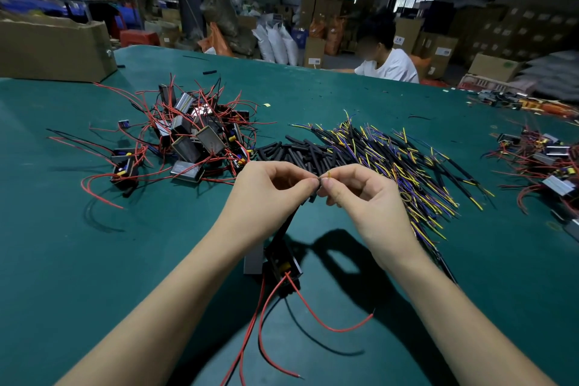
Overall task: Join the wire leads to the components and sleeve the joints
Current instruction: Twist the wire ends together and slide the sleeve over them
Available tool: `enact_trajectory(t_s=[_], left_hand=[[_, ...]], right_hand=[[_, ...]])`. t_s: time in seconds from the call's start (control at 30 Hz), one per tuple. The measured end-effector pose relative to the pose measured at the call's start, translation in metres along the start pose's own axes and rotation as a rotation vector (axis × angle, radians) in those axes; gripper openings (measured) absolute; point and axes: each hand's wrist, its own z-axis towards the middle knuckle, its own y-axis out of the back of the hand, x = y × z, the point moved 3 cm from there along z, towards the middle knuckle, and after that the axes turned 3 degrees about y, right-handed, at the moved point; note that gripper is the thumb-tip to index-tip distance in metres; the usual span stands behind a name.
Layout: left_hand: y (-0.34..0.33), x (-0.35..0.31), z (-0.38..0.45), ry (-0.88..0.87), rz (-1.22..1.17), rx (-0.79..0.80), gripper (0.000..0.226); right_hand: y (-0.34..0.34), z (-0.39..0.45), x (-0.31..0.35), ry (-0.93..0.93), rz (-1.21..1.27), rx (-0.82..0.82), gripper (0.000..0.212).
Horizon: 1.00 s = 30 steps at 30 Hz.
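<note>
While hands pinch, sleeves lie behind.

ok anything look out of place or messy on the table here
Mostly ordinary work piles. A few stray bits lie apart on the green table: a short black sleeve near the far edge and a loose black wire beyond the yellow wires.

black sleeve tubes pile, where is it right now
In the head view, the pile of black sleeve tubes lies mid-table just beyond the hands, between the heap of components with red wires and the yellow-and-blue wire leads.

Bare forearms, no sleeves, rings or gloves on hands.
</note>
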Motion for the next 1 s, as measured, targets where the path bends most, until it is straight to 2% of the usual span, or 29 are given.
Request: enact_trajectory(t_s=[0.13,0.23,0.3,0.4,0.5,0.63,0.7,0.77,0.8,0.93,1.0], left_hand=[[0.001,-0.004,-0.002,-0.124,0.188,-0.098,0.011],[0.002,-0.004,-0.003,-0.164,0.274,-0.114,0.007],[0.003,-0.005,-0.004,-0.172,0.297,-0.106,0.008],[0.004,-0.008,-0.004,-0.165,0.346,-0.069,0.009],[0.007,-0.008,-0.001,-0.063,0.296,0.020,0.013],[0.012,-0.001,0.003,0.225,0.054,0.172,0.011],[0.013,0.003,0.002,0.348,0.004,0.264,0.009],[0.011,0.006,0.001,0.370,-0.002,0.297,0.011],[0.009,0.007,0.002,0.317,0.024,0.263,0.012],[0.002,-0.002,0.000,-0.155,0.392,0.055,0.005],[0.000,-0.005,-0.003,-0.261,0.508,0.054,0.009]], right_hand=[[-0.002,-0.002,0.001,0.040,-0.073,0.011,0.012],[-0.003,-0.004,0.002,0.084,-0.195,0.020,0.015],[-0.003,-0.004,0.006,0.183,-0.340,0.010,0.011],[-0.007,-0.006,0.016,0.449,-0.574,0.034,0.006],[-0.010,-0.008,0.020,0.676,-0.776,0.070,0.004],[-0.011,-0.011,0.023,0.852,-0.891,0.086,0.009],[-0.012,-0.012,0.023,0.908,-0.942,0.104,0.013],[-0.010,-0.010,0.021,0.864,-0.912,0.131,0.010],[-0.008,-0.009,0.020,0.791,-0.860,0.135,0.007],[-0.001,-0.003,0.013,0.421,-0.656,0.086,0.007],[-0.001,-0.002,0.009,0.273,-0.560,0.074,0.008]])
